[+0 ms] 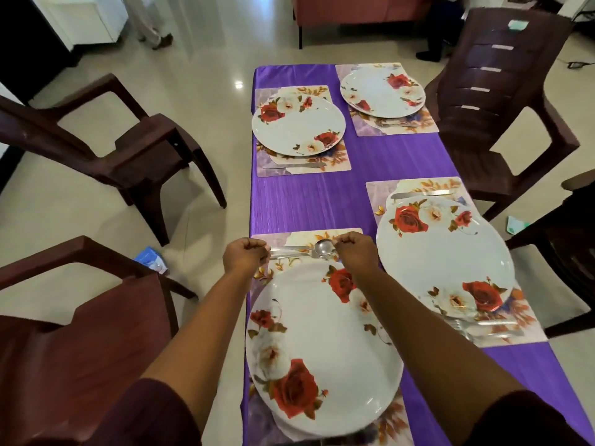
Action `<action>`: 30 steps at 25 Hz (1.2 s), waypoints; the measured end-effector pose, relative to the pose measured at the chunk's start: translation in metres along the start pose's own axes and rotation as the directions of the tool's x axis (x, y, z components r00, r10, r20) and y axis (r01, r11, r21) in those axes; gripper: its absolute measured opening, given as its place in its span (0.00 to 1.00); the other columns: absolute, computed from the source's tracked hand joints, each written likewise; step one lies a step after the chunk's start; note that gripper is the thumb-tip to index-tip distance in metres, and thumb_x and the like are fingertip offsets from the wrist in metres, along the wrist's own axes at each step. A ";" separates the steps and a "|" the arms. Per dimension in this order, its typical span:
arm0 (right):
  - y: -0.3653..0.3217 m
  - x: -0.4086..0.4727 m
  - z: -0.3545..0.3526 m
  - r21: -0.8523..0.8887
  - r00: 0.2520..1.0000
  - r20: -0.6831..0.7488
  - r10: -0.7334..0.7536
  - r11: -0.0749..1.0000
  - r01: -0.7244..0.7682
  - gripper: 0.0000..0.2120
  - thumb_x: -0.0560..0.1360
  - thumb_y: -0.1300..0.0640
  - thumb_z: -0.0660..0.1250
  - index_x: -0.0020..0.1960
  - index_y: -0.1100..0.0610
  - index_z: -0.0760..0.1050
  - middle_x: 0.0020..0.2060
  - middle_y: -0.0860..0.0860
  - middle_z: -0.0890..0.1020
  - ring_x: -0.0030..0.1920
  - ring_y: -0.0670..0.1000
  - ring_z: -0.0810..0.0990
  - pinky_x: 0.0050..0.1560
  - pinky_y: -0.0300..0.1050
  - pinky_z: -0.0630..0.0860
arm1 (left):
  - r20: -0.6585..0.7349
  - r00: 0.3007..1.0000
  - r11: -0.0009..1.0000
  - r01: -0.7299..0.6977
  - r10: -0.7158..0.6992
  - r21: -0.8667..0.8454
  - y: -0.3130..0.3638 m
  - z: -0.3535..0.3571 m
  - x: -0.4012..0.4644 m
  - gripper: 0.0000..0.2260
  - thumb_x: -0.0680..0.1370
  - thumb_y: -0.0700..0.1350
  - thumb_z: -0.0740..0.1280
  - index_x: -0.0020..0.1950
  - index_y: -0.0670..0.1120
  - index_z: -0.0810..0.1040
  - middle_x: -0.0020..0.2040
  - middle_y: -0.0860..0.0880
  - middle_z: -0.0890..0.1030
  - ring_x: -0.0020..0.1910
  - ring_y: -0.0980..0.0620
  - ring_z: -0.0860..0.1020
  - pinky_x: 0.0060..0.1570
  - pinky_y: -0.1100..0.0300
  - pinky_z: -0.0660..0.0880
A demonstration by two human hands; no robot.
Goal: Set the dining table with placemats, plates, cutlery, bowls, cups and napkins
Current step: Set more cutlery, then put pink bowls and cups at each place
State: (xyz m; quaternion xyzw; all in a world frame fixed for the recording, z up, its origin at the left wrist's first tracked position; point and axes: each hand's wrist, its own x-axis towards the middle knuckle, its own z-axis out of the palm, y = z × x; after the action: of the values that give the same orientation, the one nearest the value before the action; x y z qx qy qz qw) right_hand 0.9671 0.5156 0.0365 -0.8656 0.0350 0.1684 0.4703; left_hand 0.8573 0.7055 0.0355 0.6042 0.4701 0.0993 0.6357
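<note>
Head view: both hands work at the far edge of the near left floral placemat point(338, 235).
Left hand point(246, 256): grip pinches the handle end of a steel spoon point(323, 247).
Right hand point(355, 252): fingers curled at the spoon's bowl; contact unclear.
Done: four white rose-printed plates point(322, 346) on mats, some cutlery laid.
Left: bowls, cups, napkins unseen.
Desk: purple cloth point(306, 201).
Room: brown plastic chairs point(106, 146), glossy tiled floor.
</note>
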 end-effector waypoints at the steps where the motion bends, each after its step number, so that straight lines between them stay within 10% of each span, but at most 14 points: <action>1: 0.000 0.010 0.007 -0.006 1.000 0.002 0.013 1.000 -0.013 0.06 0.76 0.58 0.69 0.51 0.59 0.82 0.43 0.51 0.83 0.46 0.54 0.83 0.54 0.51 0.80 | -0.022 1.000 0.999 -0.001 0.002 0.039 -0.002 0.004 0.013 0.06 0.72 0.32 0.73 0.40 0.42 0.81 0.44 0.40 0.84 0.39 0.46 0.82 0.46 0.53 0.81; 16: 0.017 0.061 0.039 -0.192 0.996 0.039 -0.078 0.978 0.084 0.09 0.79 0.59 0.65 0.53 0.62 0.80 0.46 0.55 0.84 0.42 0.47 0.77 0.37 0.30 0.69 | -0.035 0.999 0.945 -0.012 0.025 0.326 -0.018 0.022 0.062 0.01 0.75 0.40 0.72 0.44 0.45 0.82 0.44 0.51 0.82 0.45 0.52 0.80 0.49 0.58 0.77; 30: 0.010 0.049 0.029 -0.292 0.979 -0.096 -0.183 0.945 0.148 0.09 0.76 0.58 0.67 0.54 0.60 0.79 0.49 0.55 0.80 0.47 0.52 0.79 0.44 0.36 0.73 | -0.147 0.975 0.891 -0.087 0.168 0.445 -0.011 0.026 0.056 0.04 0.77 0.43 0.69 0.47 0.44 0.79 0.49 0.44 0.79 0.47 0.46 0.79 0.43 0.59 0.77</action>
State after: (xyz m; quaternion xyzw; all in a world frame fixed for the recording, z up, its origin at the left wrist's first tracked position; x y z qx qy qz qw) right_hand 1.0039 0.5384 -0.0020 -0.9325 -0.0336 0.0786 0.3509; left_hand 0.9010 0.7242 -0.0046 0.7491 0.4954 0.0880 0.4310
